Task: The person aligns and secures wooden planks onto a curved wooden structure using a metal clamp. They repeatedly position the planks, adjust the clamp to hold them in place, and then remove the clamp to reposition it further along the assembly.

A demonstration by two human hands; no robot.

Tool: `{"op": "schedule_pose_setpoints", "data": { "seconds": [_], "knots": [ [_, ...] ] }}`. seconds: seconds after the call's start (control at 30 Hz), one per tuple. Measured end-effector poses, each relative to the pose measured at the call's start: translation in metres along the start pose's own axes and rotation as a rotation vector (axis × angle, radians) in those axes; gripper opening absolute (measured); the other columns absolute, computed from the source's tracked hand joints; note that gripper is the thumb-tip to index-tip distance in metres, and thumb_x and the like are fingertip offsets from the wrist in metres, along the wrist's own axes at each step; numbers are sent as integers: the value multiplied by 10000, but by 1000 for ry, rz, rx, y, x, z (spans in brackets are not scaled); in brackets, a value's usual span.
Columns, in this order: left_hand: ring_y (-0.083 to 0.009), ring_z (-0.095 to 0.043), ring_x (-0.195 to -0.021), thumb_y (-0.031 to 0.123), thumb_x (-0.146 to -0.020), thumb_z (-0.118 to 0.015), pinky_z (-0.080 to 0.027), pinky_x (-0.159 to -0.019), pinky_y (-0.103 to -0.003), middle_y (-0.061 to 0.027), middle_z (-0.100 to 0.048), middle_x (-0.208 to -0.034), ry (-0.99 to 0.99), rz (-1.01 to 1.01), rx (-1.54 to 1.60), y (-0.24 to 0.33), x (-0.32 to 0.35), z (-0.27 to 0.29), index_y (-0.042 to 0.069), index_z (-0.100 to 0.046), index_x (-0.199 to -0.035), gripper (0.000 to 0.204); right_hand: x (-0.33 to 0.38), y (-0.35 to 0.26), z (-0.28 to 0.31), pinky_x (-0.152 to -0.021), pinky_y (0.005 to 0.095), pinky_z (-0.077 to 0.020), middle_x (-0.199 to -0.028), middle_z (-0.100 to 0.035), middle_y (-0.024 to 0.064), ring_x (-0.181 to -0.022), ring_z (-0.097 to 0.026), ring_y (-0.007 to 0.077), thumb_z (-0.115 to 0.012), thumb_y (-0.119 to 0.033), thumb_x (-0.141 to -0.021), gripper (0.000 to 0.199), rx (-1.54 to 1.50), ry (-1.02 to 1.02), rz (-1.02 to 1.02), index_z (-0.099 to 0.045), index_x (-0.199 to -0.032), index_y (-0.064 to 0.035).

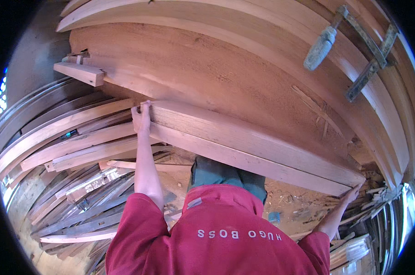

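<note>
- Left hand (141, 117) is gripping the plank's (253, 144) left end, fingers curled over it.
- Right hand (350, 194) is holding its right end; finger closure unclear.
- Plank is resting against the bench (207, 68), not yet set down.

The long pale reddish wooden plank (253, 149) gripped at its ends looks planed but matt, its grain showing. The broad reddish-brown wooden slab (207, 68) behind it is rough-sawn and dull. The grey bar clamp (354, 41) is worn, tarnished metal. The grey weathered wooden slats (83, 201) look coarse and dusty.
</note>
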State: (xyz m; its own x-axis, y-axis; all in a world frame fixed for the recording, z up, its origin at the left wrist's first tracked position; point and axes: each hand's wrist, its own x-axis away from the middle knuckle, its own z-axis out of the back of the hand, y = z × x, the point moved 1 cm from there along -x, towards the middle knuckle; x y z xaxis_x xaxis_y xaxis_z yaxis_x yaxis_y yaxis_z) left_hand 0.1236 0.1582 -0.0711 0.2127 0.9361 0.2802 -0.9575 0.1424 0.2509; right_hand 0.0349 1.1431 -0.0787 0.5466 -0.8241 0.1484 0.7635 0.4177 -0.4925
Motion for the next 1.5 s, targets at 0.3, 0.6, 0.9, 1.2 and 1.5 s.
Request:
{"op": "schedule_pose_setpoints", "data": {
  "seconds": [0.3,0.6,0.9,1.2,1.5],
  "knots": [
    [-370,-582,-1204,717,-714,-639,-418,-1024,-444,-249,-630,-1256,-67,-158,62,69,-47,-25,26,-549,-1306,914,33,-32,-2,-1012,413,-468,-1393,-547,186,-1223,-560,307,-517,-588,-977,744,-201,42,-176,-498,-1417,12],
    [-205,-550,-1029,427,-944,-630,-440,-934,-343,-149,-632,-1116,-22,-220,274,-9,0,-4,-55,-581,-1141,523,-2,0,14,-1051,401,-415,-1391,-543,167,-1241,-529,277,-553,-489,-988,653,-289,-109,-82,-503,-1405,10],
    [-232,-534,-1047,440,-924,-633,-400,-975,-349,-153,-602,-1109,-13,-54,364,-138,24,-21,-43,-563,-1123,528,-14,-1,12,-1030,382,-419,-1331,-573,149,-1191,-546,254,-537,-466,-1010,602,-238,-111,-51,-521,-1350,31],
    [-314,-544,-1170,554,-868,-638,-391,-1025,-390,-244,-593,-1240,-33,-208,227,-8,-6,-30,-96,-535,-1230,751,-10,6,12,-1012,385,-435,-1304,-586,175,-1171,-566,265,-548,-544,-981,693,-179,-44,-42,-514,-1364,33],
    [-396,-575,-1222,698,-785,-580,-413,-1031,-459,-265,-618,-1279,7,-128,-65,89,-20,-39,12,-539,-1318,870,-7,5,9,-929,409,-507,-1281,-592,208,-1123,-599,303,-550,-523,-978,643,-176,5,-49,-541,-1262,53]
  ]
}}
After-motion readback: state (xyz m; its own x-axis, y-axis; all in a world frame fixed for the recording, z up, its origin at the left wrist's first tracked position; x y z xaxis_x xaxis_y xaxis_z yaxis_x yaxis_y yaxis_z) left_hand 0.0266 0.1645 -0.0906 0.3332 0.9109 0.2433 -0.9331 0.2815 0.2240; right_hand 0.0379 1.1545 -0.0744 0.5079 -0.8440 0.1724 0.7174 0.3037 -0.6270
